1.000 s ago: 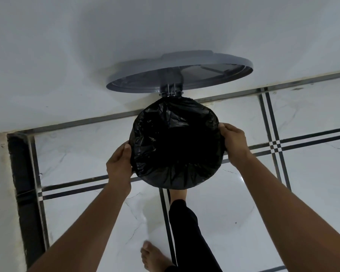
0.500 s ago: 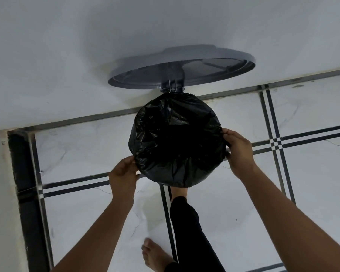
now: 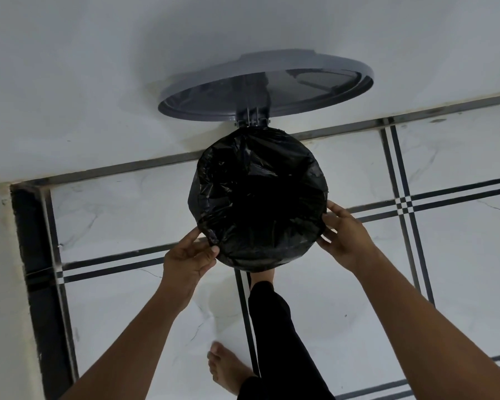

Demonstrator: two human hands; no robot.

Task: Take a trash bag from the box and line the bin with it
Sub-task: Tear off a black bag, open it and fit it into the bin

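A round bin stands on the floor against the wall, its mouth fully covered by a black trash bag point(image 3: 257, 197) folded over the rim. The grey lid point(image 3: 272, 82) is swung up and leans back on the wall. My left hand point(image 3: 189, 259) pinches the bag's edge at the near-left of the rim. At the near-right of the rim my right hand point(image 3: 344, 235) touches the bag's folded edge with its fingers spread. One foot is hidden under the bin's front, where the pedal would be. The box is not in view.
White marble floor tiles with dark double stripes point(image 3: 404, 203) surround the bin. A white wall point(image 3: 98, 82) runs behind it and a dark strip point(image 3: 38, 269) borders the left wall. My other bare foot point(image 3: 228, 368) rests on the floor near the bottom.
Both hands have slid down the sides of the rim toward its near edge, left hand from the left side to near-left, right hand from the right side to near-right.
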